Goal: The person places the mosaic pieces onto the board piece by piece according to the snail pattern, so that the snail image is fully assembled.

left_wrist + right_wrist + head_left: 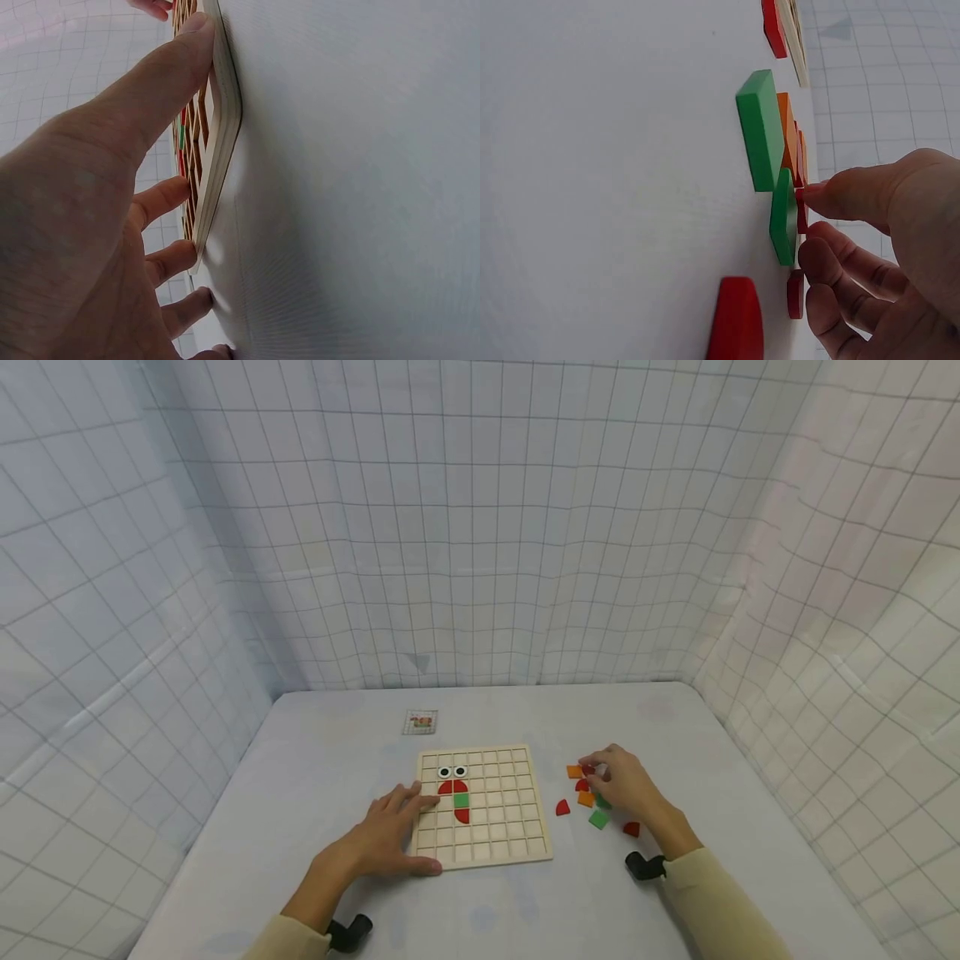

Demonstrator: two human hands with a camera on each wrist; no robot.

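Note:
My left hand point(390, 835) rests with spread fingers along the left side of a wooden grid board point(495, 852). Its thumb point(196, 26) lies on the board's near edge, and the index finger reaches over the grid. On the board are two eye tiles point(460, 772), red quarter-round tiles point(462, 816) and a green square tile point(461, 800). To the right of the board, my right hand point(626, 781) bends over loose tiles. Its thumb and fingertips pinch a red quarter-round tile point(802, 214), partly hidden, low at the table.
Orange square tiles point(587, 798), a loose green square tile point(597, 819) and more red quarter-round tiles point(562, 808) lie around the right hand. A small picture card point(421, 722) lies behind the board. Gridded white sheets point(480, 568) enclose the table point(480, 910).

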